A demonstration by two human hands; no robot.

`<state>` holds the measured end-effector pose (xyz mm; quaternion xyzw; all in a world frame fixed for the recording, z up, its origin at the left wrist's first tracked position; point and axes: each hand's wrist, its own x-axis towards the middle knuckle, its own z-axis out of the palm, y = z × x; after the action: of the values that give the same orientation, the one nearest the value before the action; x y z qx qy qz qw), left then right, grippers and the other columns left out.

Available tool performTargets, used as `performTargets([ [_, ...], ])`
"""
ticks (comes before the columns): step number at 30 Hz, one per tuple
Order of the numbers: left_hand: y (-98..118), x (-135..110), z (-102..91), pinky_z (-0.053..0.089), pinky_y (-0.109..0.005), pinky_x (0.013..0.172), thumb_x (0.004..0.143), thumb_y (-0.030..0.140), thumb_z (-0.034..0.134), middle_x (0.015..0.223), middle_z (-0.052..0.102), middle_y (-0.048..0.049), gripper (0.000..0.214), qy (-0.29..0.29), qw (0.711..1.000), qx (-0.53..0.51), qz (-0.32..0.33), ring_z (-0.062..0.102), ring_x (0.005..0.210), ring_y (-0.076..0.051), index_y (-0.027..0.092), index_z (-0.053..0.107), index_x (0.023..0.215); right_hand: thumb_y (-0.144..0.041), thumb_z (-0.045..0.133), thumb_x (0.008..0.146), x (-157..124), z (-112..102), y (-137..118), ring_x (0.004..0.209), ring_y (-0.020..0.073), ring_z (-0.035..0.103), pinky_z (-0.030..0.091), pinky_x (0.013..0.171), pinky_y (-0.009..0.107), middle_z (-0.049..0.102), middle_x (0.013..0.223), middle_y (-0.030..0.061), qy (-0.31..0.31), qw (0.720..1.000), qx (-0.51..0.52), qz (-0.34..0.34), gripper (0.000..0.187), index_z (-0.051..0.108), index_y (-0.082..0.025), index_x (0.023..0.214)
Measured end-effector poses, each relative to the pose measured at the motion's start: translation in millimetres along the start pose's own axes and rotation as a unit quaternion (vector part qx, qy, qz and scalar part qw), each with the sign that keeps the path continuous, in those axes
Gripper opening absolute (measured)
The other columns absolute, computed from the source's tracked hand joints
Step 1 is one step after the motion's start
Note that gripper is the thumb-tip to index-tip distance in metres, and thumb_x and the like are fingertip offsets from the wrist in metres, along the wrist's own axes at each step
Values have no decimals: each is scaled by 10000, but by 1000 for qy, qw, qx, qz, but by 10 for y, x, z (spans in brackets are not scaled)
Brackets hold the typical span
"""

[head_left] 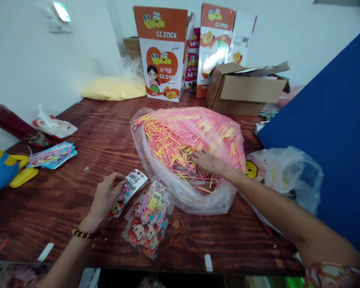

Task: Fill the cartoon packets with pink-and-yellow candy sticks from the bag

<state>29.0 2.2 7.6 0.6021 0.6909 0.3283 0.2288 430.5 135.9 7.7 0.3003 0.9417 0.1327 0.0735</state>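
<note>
My left hand (109, 192), with a beaded bracelet at its wrist, has bent fingers on a small stack of printed packets (134, 182). The thumb is partly hidden, and the fingers look closed on the stack's near edge. Beside it lies a clear plastic bag of cartoon-printed packets (150, 218). A large clear plastic bag (180, 196) is spread open in the middle, full of thin pink and yellow sticks (165, 140). In its mouth, my right hand (208, 161) reaches among the sticks, fingers curled together on some of them; its fingertips are partly hidden.
Tall printed cartons (162, 52) and an opened brown box (243, 90) stand at the back. A yellow bag (114, 88) lies back left. Leftward are wipes (55, 126), blue packets (54, 155) and a yellow-blue toy (3, 170). A blue panel (324, 108) borders the right.
</note>
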Motion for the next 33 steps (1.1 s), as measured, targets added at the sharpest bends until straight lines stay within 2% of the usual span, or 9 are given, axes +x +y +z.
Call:
performTargets([
  [10,-69,-32,-41,492,-267,702,820,491,591,850,722,-29,304,-12,999,-48,4,663,770,-196,202,658,887,-98,424,929,-43,67,15,964,268,542,359,875,380,634,1097,139,-1,1000,19,15,229,611,-141,1053],
  [14,-55,-62,-65,470,-257,669,828,485,580,794,700,-15,295,-2,999,-47,5,637,720,-181,199,648,848,-73,416,891,-14,98,-7,961,266,550,353,923,402,653,1056,146,11,988,130,88,259,608,-141,1051],
  [16,-26,-75,-81,463,-255,651,825,482,578,772,692,-12,290,6,999,-49,6,627,703,-179,199,644,823,-97,424,882,21,86,-52,893,245,565,368,916,403,669,949,110,36,959,237,148,220,599,-159,999],
  [19,-6,-73,-99,479,-263,689,823,475,584,815,710,-23,287,7,998,-60,11,642,742,-188,199,660,850,-239,435,906,98,45,-169,751,202,563,423,805,359,642,785,29,116,859,438,238,108,537,-205,891],
  [22,-21,-58,-109,492,-278,753,819,468,601,898,729,-39,298,4,997,-73,20,658,810,-202,198,680,917,-381,490,863,203,15,-317,685,170,551,443,719,318,588,703,-19,207,712,614,272,164,466,-231,802],
  [25,-13,-56,-117,493,-274,725,820,469,606,875,723,-38,296,-2,996,-92,14,653,788,-199,196,683,904,-425,571,778,298,23,-457,682,158,556,458,726,316,560,700,-28,259,579,726,266,217,478,-230,801],
  [27,17,-64,-122,493,-269,694,810,475,616,842,717,-33,299,-7,994,-110,7,647,756,-194,192,681,881,-421,606,746,326,57,-543,729,160,570,467,753,319,574,769,-20,285,532,753,262,248,513,-230,874],
  [29,51,-72,-123,495,-269,680,794,481,624,823,714,-32,307,-10,993,-121,6,642,738,-191,189,681,868,-401,622,733,321,112,-626,793,168,569,466,785,321,581,834,-12,300,541,736,276,256,526,-231,897],
  [33,70,-75,-114,491,-269,664,776,481,632,802,709,-31,307,-6,993,-117,2,635,722,-188,187,683,845,-391,602,764,279,208,-742,803,178,520,442,777,322,571,812,-18,262,636,647,329,192,515,-228,816],
])
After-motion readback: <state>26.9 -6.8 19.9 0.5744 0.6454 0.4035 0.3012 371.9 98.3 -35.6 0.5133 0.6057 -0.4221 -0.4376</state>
